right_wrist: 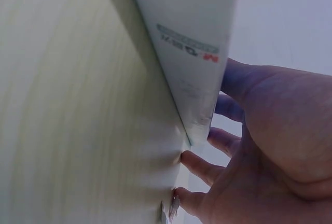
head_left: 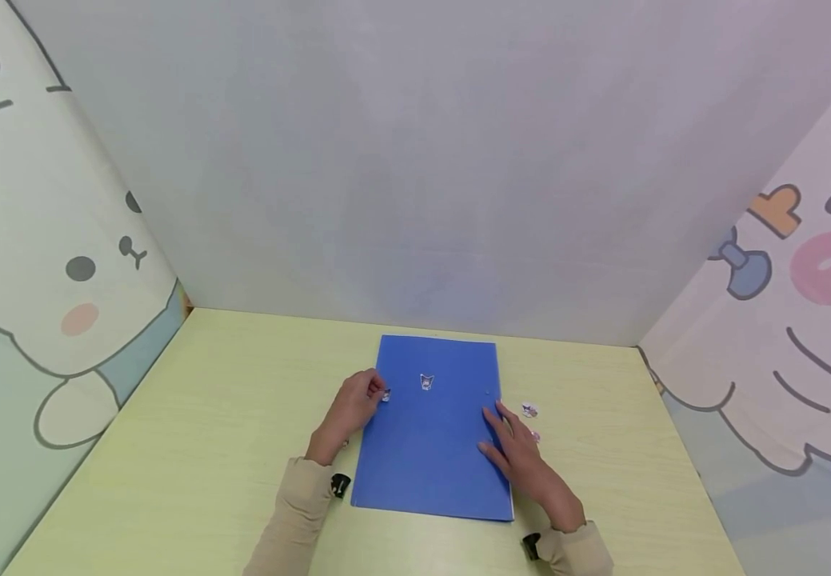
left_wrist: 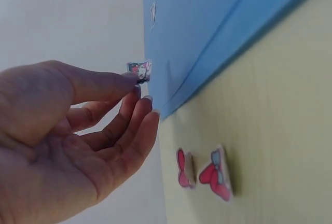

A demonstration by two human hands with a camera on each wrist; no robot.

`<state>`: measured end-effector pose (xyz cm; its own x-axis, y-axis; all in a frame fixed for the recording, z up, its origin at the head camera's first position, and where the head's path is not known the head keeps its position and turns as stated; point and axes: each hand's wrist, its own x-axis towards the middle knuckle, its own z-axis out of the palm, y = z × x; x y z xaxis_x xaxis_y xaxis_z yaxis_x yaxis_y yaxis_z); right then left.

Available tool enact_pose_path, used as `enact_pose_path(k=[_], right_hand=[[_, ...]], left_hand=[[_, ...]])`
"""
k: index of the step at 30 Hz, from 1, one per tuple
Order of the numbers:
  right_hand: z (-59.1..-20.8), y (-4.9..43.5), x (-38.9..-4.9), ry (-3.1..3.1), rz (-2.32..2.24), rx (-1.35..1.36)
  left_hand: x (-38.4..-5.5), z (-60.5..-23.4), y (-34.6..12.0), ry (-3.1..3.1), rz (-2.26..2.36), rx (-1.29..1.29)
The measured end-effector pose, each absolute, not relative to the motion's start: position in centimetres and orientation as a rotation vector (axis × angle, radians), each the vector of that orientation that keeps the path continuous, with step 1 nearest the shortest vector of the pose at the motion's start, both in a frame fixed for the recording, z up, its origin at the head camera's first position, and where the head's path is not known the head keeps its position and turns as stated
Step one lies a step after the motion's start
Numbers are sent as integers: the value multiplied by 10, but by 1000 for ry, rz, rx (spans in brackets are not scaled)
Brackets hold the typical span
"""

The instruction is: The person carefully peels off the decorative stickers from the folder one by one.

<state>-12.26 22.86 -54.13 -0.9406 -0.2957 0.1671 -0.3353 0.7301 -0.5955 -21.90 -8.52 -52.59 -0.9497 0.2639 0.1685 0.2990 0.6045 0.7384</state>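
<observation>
A blue file box [head_left: 429,464] lies flat on the table, its white printed side [right_wrist: 189,32] showing in the right wrist view. My left hand [head_left: 353,402] is over its upper left edge, pinching a small cartoon sticker [left_wrist: 140,70] between thumb and forefinger; the other fingers curve loosely. Another cartoon sticker [head_left: 426,382] is on the upper middle of the cover. At the right edge, my right hand [head_left: 521,460] rests with fingers spread, some on the cover and others reaching down beside the box toward the table.
Two red bow-shaped stickers [left_wrist: 217,175] sit on the table left of the box, near my left wrist. To its right are a round-looking sticker [head_left: 529,410] and a pink one [head_left: 535,437], partly behind my right hand. A pale curtain [head_left: 415,160] hangs behind the table.
</observation>
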Motion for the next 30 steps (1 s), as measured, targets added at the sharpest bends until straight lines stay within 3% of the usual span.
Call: enact_pose_path(k=[30], right_hand=[[-540,228,-123,-2887,998,511]], left_hand=[[-229,-534,-120,-2837,-1315,-316]])
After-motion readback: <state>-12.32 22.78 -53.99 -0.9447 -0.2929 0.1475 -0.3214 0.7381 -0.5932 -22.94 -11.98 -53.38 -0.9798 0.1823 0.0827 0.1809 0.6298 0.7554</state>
